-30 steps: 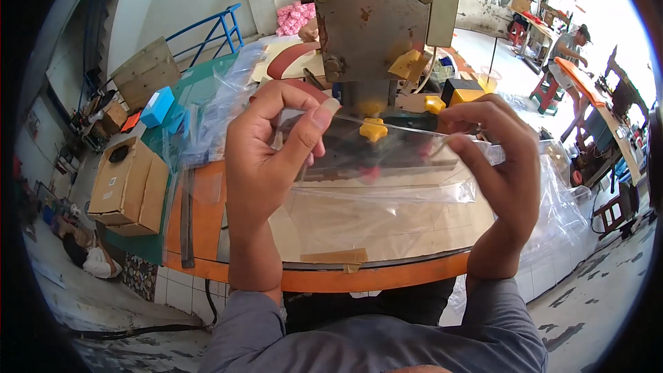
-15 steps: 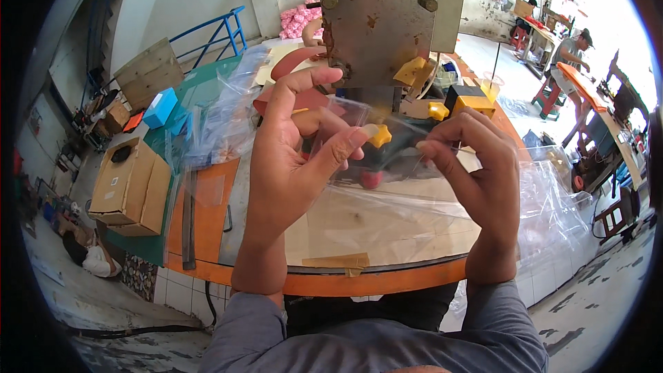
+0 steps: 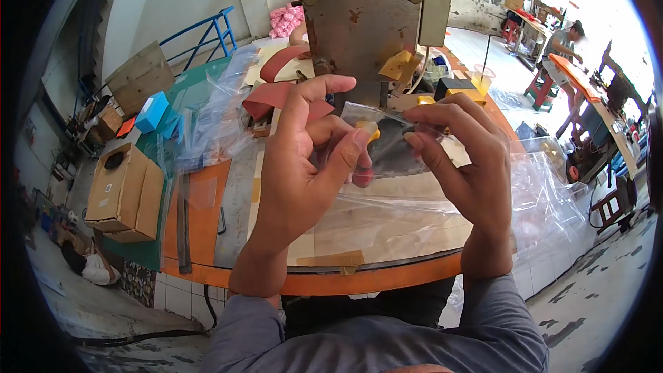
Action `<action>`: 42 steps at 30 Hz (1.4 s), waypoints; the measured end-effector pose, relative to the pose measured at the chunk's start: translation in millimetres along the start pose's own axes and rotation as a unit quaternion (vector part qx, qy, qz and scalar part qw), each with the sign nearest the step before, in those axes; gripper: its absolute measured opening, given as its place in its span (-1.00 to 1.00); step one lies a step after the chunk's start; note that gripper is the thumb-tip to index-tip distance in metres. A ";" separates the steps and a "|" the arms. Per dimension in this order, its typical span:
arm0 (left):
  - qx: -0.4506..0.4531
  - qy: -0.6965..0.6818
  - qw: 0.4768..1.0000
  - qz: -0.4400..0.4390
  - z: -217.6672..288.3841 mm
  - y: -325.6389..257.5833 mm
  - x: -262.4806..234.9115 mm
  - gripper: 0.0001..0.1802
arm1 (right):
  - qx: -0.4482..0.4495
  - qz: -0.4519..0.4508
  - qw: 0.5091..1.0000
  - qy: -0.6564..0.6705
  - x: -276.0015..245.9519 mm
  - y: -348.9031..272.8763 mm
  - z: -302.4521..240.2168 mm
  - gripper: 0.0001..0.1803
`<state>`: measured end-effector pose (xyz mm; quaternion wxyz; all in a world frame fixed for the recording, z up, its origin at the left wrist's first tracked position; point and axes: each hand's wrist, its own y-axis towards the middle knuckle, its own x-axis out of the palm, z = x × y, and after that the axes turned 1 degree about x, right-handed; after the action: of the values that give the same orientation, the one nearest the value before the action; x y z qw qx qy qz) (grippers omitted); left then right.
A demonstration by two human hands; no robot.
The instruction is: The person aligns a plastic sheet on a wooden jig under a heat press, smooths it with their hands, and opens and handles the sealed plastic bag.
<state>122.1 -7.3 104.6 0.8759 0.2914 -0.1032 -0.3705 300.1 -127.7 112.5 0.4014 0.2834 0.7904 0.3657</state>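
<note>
A small piece of clear plastic film (image 3: 390, 155), possibly a pouch, is stretched between my hands above the table. My left hand (image 3: 307, 155) pinches its left side between thumb and fingers, with the index finger raised and curved. On the other side, my right hand (image 3: 466, 152) grips the film's upper right edge with thumb and fingertips. Behind the film stands a press-like machine with a rusty metal front (image 3: 362, 24). A yellow knob (image 3: 373, 130) shows partly beside my left thumb, and a red round knob (image 3: 362, 177) lies below it.
Clear plastic sheeting (image 3: 549, 193) drapes over the table's right side, and more film (image 3: 214, 128) lies at left. An open cardboard box (image 3: 124, 192) and a blue box (image 3: 151, 110) stand on the left. A co-worker (image 3: 563, 48) is at a bench far right.
My right hand has moved closer to my left, and the film between them hangs less stretched. The view has shifted slightly. The yellow knobs are now more covered by my hands.
</note>
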 end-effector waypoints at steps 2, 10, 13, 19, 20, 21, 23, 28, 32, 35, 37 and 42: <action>0.001 0.012 1.000 -0.006 -2.0 -0.5 0.8 -0.49 | -0.004 0.000 1.000 -0.023 -0.7 0.0 -0.3 -0.78; 0.018 0.091 0.995 -0.033 -20.0 -1.7 12.1 -0.83 | -0.033 0.014 0.995 -0.089 2.4 -1.0 3.7 -0.77; 0.034 0.134 0.990 -0.040 -20.3 -2.2 15.4 -0.81 | -0.063 0.025 0.993 -0.099 6.4 -0.9 4.7 -0.77; 0.089 0.183 0.979 -0.004 -30.5 -2.9 19.2 -0.88 | -0.113 0.038 0.986 -0.114 12.5 -1.6 6.4 -0.75; 0.088 0.183 0.979 -0.004 -31.4 -3.2 19.5 -0.88 | -0.116 0.040 0.986 -0.116 13.7 -1.7 6.1 -0.75; 0.089 0.205 0.975 0.000 -32.0 -3.4 19.9 -0.90 | -0.116 0.040 0.986 -0.116 14.1 -1.6 5.8 -0.75; 0.089 0.226 0.970 0.004 -31.0 -4.0 20.7 -0.91 | -0.119 0.047 0.984 -0.128 14.9 -1.3 5.1 -0.75; 0.117 0.284 0.952 -0.004 -28.6 -4.3 21.5 -0.90 | -0.118 0.039 0.984 -0.129 14.3 0.1 4.0 -0.76; 0.137 0.315 0.939 -0.028 -26.9 -3.1 17.3 -0.86 | -0.129 0.023 0.980 -0.147 11.8 1.1 2.3 -0.76; 0.132 0.332 0.934 -0.028 -25.5 -3.7 17.8 -0.87 | -0.127 0.023 0.981 -0.144 13.2 1.0 2.0 -0.77; 0.145 0.339 0.930 -0.015 -27.4 -3.6 18.0 -0.89 | -0.130 0.024 0.980 -0.147 13.5 1.3 1.7 -0.77; 0.156 0.370 0.915 -0.032 -26.1 -4.4 16.2 -0.88 | -0.135 0.025 0.979 -0.151 14.4 0.8 2.0 -0.78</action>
<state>141.3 -9.9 80.3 0.7826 0.5439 0.1814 -0.2427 294.4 -115.9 106.2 0.5419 0.2982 0.6564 0.4320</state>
